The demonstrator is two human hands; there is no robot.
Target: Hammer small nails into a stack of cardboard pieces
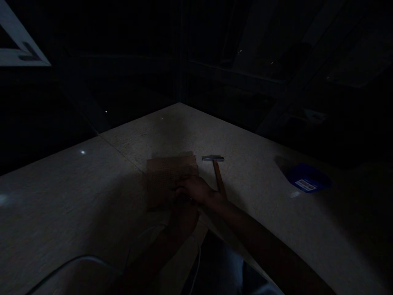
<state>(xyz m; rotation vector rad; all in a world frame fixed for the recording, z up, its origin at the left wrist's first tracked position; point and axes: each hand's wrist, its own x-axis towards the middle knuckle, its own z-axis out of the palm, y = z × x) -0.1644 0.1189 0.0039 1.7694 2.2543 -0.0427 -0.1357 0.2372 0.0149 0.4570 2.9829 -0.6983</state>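
Note:
In dim light, a flat brown board point(159, 176) covered with rows of small dark marks lies on the pale surface. My right hand point(195, 187) is over its right half, fingers curled and closed together. Just below it, my left hand point(184, 215) meets the right at the board's lower right part, its fingers bent and mostly in shadow. Whatever sits between the fingertips is too dark to make out. A hammer point(218, 174) with a metal head and wooden handle lies right of the board, close to my right wrist.
A blue plastic tub point(308, 177) with a white label stands on the right. A pale cable point(87, 257) runs across the lower left. The pale surface point(245, 164) ends at a back corner, with dark framed panes behind it.

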